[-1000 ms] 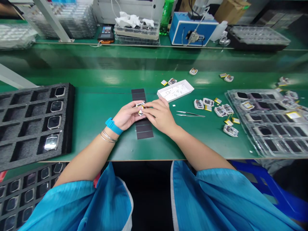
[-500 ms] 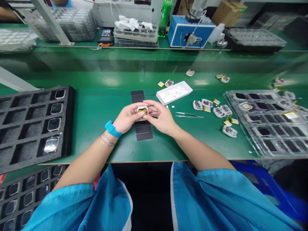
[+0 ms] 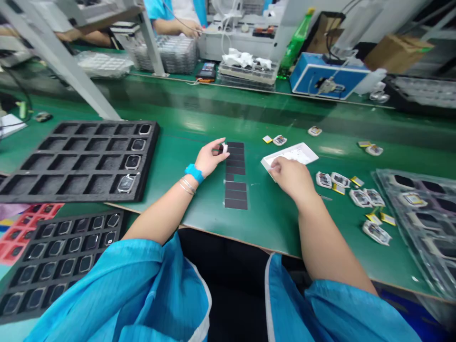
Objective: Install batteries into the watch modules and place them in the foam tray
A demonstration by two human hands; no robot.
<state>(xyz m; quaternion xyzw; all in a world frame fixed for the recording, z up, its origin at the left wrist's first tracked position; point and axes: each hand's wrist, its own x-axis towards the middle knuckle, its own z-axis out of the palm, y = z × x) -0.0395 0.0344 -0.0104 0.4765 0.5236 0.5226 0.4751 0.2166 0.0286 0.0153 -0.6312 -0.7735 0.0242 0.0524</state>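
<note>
A small white piece (image 3: 224,148), too small to identify, is pinched at the fingertips of the left hand (image 3: 210,159), just over the far end of a column of black strips (image 3: 235,173). The right hand (image 3: 290,178) covers the near-left corner of a shallow white tray (image 3: 301,153), right of the strips.

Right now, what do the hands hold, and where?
Left hand pinches a small white piece by its side; whether right hand grips the white tray is unclear.
</note>
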